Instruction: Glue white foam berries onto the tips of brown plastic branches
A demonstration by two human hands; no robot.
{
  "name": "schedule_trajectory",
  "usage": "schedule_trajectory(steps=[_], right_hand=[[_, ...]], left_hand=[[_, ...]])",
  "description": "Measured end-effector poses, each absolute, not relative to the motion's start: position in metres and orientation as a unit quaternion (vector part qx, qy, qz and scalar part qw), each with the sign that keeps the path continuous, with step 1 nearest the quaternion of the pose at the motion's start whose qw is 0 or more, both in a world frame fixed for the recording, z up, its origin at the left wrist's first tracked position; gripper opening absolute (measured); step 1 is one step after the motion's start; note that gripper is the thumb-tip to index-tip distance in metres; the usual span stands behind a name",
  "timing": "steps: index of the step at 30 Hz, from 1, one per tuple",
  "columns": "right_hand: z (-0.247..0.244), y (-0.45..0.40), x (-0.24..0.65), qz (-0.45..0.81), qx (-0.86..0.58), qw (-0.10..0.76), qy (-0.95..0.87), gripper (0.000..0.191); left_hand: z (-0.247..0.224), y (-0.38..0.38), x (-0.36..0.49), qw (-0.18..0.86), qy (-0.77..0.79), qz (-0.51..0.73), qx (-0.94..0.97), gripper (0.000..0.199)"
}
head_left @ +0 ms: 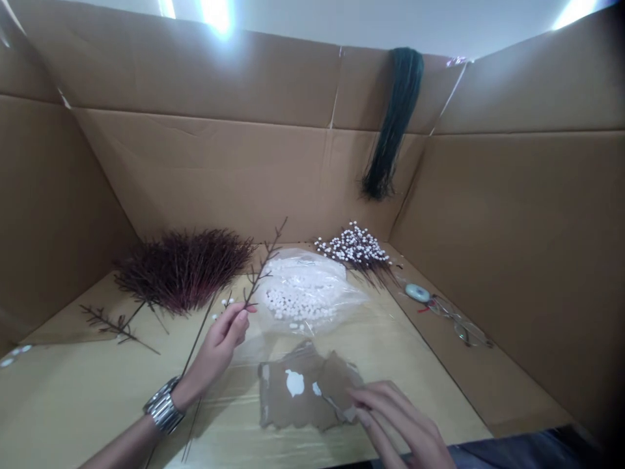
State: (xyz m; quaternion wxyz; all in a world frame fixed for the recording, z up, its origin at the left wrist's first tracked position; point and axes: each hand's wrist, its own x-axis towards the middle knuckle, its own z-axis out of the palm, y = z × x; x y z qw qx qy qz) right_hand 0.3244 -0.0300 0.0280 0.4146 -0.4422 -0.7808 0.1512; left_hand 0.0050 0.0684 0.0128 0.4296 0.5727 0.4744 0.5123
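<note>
My left hand point(228, 339), with a metal-band watch at the wrist, is closed on a brown artificial twig point(263, 267). The branched top of this twig points up and to the right. My right hand point(398, 423) pinches the edge of a small cardboard piece point(336, 381), whose left corner carries a white paste-like smear. Under it lies a larger cardboard sheet point(278, 410) with a white blob point(294, 383) on it. Just beyond, a clear plastic bag point(312, 280) holds many small white beads point(297, 305).
A dense pile of brown twigs point(185, 267) lies at the back left, with loose twigs point(117, 326) in front. White-tipped twigs point(356, 247) are heaped at the back right. Glasses point(461, 322) and a pale oval object point(417, 292) lie right. Dark green strands point(398, 124) hang on the cardboard wall point(234, 156).
</note>
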Motion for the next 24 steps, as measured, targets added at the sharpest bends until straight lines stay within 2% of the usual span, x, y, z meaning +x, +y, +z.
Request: schedule_trajectory(steps=[3, 6, 9, 12, 15, 19, 24], right_hand=[[0.027, -0.023, 0.315, 0.158, -0.515, 0.361, -0.761, 0.021], [0.020, -0.017, 0.308, 0.164, -0.622, 0.266, -0.718, 0.036], [0.014, -0.010, 0.307, 0.181, -0.679, 0.181, -0.688, 0.052], [0.007, -0.006, 0.309, 0.183, -0.701, 0.152, -0.673, 0.057], [0.004, -0.004, 0.310, 0.190, -0.704, 0.157, -0.666, 0.053], [0.004, -0.004, 0.310, 0.233, -0.702, 0.196, -0.644, 0.046], [-0.010, -0.007, 0.314, 0.397, -0.666, 0.347, -0.528, 0.053]], left_hand=[[0.008, 0.062, -0.008, 0.421, 0.485, 0.532, 0.552, 0.037], [0.007, 0.054, -0.011, 0.424, 0.495, 0.517, 0.555, 0.035], [0.009, 0.044, -0.003, 0.481, 0.476, 0.451, 0.581, 0.032], [0.013, 0.033, 0.007, 0.517, 0.439, 0.367, 0.636, 0.030], [0.014, 0.026, 0.013, 0.534, 0.431, 0.297, 0.664, 0.033], [0.010, 0.025, 0.014, 0.541, 0.445, 0.269, 0.661, 0.032], [0.008, 0.027, 0.012, 0.528, 0.445, 0.263, 0.674, 0.032]])
